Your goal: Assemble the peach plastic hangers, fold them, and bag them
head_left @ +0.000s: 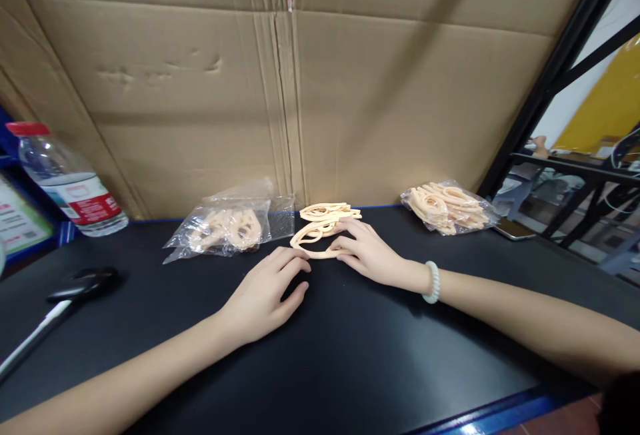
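Looks like the beige loops [327, 227] mid-frame are being straightened, nudged at one end by the left hand [270, 292], thumb and fingers apart, and partly covered by the right hand [373, 252] (pinch can't be told), so gentle handling's probably called for.

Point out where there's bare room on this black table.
The widest bare patch of table lies between the forearms, nearer than the left hand and right hand. Another lies between the left forearm and the black device. It's crowded by the cardboard, where the left bag lies beside the cream loops; a gap parts these from the right bag.
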Motion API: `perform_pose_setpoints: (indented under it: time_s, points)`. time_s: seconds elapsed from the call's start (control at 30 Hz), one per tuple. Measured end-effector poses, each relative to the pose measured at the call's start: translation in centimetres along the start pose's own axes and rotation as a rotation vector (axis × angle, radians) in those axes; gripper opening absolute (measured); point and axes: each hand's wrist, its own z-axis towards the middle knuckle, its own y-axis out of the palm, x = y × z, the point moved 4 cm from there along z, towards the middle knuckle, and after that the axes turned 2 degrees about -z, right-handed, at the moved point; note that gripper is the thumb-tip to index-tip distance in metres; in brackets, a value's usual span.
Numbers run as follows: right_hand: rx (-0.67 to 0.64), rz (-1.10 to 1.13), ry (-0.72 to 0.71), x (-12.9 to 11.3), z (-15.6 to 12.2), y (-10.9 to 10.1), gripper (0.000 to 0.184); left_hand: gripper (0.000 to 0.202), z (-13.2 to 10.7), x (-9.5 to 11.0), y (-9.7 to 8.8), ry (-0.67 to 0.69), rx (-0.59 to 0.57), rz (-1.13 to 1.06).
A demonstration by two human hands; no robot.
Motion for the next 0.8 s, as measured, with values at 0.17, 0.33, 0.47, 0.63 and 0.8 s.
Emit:
perform_pose_setpoints:
  time_s: [0.17, 0.33, 0.47, 0.63, 0.8]
  points:
    - [-0.085, 0.118, 0.065, -1.5, -2.8, -1.1, 0.016, 0.031, 0.0, -0.1, 0.2, -0.014, 0.006, 0.043]
    - [-0.107, 0.246, 0.123, -2.3, -4.6, -2.1, 0.019, 0.046, -0.1, -0.3, 0.5, -0.188, -0.029, 0.028]
    - [-0.096, 0.328, 0.118, -2.2, -4.8, -2.2, 0.015, 0.045, -0.3, 0.5, 1.0, -0.196, -0.046, -0.111]
    - [-0.031, 0.429, 0.087, -2.3, -4.8, -2.1, 0.018, 0.044, -0.7, 1.8, 0.9, -0.264, 0.025, -0.298]
    - [0.045, 0.485, 0.1, -2.7, -5.1, -2.4, 0.022, 0.042, -0.5, 3.0, 0.7, -0.275, 0.052, -0.456]
